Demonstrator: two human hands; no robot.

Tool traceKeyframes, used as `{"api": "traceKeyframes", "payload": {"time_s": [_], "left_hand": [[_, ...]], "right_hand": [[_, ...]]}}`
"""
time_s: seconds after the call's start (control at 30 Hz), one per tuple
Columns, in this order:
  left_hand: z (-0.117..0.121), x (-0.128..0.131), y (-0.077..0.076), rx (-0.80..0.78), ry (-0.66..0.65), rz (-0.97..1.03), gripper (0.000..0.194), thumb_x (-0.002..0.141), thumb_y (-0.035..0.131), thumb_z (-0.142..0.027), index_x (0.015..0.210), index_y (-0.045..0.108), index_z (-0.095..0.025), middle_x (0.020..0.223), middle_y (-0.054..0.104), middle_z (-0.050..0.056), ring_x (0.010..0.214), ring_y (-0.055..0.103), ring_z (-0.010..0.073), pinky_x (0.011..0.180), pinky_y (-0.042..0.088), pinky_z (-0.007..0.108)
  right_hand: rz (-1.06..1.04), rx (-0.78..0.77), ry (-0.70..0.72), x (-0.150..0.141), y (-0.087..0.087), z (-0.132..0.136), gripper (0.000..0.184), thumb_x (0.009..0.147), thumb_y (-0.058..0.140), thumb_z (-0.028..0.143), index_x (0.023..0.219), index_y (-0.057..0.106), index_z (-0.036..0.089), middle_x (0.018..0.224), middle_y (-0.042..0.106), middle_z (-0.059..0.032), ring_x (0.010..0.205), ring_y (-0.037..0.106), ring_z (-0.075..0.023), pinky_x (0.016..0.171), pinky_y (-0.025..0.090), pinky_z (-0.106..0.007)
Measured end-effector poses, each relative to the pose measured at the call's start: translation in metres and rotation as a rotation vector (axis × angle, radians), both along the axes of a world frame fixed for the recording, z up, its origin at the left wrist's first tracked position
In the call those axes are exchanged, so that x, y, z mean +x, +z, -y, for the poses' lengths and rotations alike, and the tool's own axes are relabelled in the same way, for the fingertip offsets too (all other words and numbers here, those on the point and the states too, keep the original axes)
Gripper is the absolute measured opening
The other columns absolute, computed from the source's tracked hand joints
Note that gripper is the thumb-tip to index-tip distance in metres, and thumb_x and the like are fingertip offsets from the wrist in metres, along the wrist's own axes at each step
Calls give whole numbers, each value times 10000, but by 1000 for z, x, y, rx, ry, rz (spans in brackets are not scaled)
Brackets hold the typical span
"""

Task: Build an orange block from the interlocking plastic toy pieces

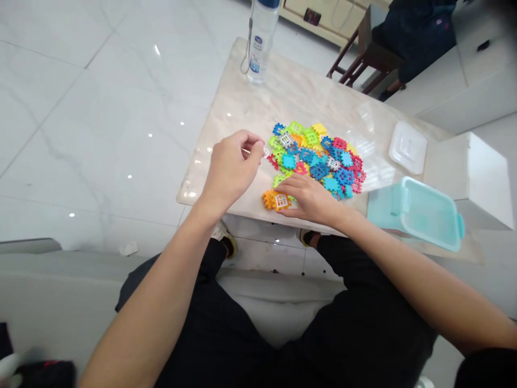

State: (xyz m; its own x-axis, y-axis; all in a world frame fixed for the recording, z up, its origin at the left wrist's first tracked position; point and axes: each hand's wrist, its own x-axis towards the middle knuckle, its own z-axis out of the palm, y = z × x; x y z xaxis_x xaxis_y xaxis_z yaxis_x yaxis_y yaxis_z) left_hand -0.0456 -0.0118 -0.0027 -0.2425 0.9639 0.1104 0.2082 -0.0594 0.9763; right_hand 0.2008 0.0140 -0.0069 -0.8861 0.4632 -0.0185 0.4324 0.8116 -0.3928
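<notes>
Glossy marble-look floor tiles (81, 124) fill the upper left. Beige veined stone tabletop (291, 91) sits angled across centre, w/ clear plastic water bottle (262, 43) at its top edge & clear plastic lid (407, 146) at right. Pale teal plastic box (416, 213) at lower right. Heap of small waffle-grid plastic blocks (315, 159), bright colours, notched edges, lies centre-right on the stone. Left hand (232, 170) nearly closed, fingertips pinching white window piece (265, 153) just left of heap. Right hand (309, 199) half open, fingers draped on orange block (266, 199) w/ white window frame, at heap's lower-left edge.
</notes>
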Motion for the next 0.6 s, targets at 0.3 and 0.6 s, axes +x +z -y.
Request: {"api": "traceKeyframes", "payload": {"time_s": [0.3, 0.6], "left_hand": [[3, -4, 3, 1, -24, 40, 135, 1001, 663, -237, 970, 782, -180, 977, 824, 65, 862, 772, 173, 798, 628, 273], [-3, -5, 20, -63, -15, 185, 112, 1028, 657, -195, 961, 746, -180, 911, 802, 38, 861, 785, 149, 818, 632, 248]], "right_hand": [[79, 29, 21, -23, -11, -10, 377, 941, 852, 360, 1267, 783, 183, 1187, 778, -155, 1143, 670, -365, 1015, 534, -504], [200, 20, -3, -23, -12, -11, 398, 904, 907, 388, 1223, 790, 181, 1145, 794, -147, 1043, 724, -339, 896, 551, -423]]}}
